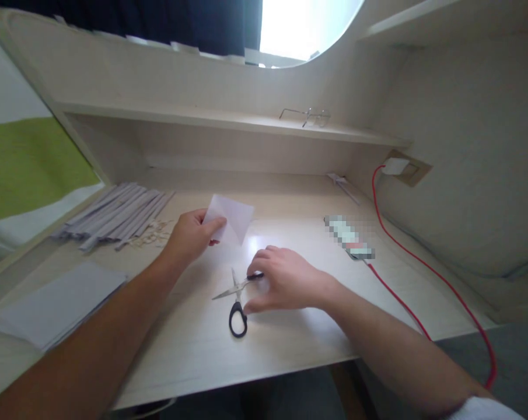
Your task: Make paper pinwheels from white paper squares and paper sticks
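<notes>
Two hands busy: my left hand [189, 236] pinches a folded white paper [229, 219], right hand [285, 280] fingers curl on black-handled steel scissors [236, 297], blades apart.

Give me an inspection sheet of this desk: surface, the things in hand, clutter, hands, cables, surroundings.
Surface: pale wooden desk, lit from a window above.
Things in hand: white paper sheet lifted off the desk; black-handled scissors lying flat, blades open.
Clutter: bundle of paper strips, small offcuts, stack of sheets, blurred flat item.
Hands: left hand pinches the sheet; right hand rests on the scissors' upper handle.
Cables: red cable from a white wall plug to the blurred item.
Surroundings: shelf with glasses.
</notes>
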{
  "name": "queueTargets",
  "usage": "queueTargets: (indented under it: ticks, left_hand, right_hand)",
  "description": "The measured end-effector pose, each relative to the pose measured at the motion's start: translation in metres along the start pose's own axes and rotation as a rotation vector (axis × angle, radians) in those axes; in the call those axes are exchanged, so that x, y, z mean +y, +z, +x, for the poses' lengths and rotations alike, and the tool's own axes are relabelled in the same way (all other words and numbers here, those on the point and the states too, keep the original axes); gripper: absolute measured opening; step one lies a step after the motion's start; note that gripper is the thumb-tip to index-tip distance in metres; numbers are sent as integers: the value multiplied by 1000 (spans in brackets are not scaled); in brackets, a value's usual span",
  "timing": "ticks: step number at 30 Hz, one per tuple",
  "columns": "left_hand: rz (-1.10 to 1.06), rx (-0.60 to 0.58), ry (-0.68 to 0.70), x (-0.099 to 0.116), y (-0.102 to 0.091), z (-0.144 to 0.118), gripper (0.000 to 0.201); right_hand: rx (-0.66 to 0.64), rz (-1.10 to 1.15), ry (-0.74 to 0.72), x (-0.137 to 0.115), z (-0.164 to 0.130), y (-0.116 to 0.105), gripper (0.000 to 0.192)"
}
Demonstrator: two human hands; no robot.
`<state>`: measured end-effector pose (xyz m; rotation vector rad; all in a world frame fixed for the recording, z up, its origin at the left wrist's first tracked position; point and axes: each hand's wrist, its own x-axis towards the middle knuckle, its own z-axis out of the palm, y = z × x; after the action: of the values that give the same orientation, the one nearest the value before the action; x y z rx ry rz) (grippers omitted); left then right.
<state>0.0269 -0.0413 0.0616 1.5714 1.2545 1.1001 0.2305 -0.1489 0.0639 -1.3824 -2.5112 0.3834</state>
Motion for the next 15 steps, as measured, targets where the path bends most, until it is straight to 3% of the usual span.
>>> queueTargets:
  ticks: [2,6,8,12,15]
  left_hand:
    - [-8,-3,13,0,3,-2,24]
    - [-23,-18,-3,-7,5,-6,26]
    - [-23,-20,-18,-13,2,-6,27]
    - [-29,0,-51,-21,-4,-4,26]
    - [-42,11,-74,-22,-6,-2,26]
  right_hand:
    - [-57,-134,22,-6,0,4,50]
    - [-107,-152,86,-9,1,5,27]
    - [-111,-159,124,-12,1,4,34]
    - [-113,-291,225,-28,-2,6,71]
    - [-141,-314,237,-34,-2,8,53]
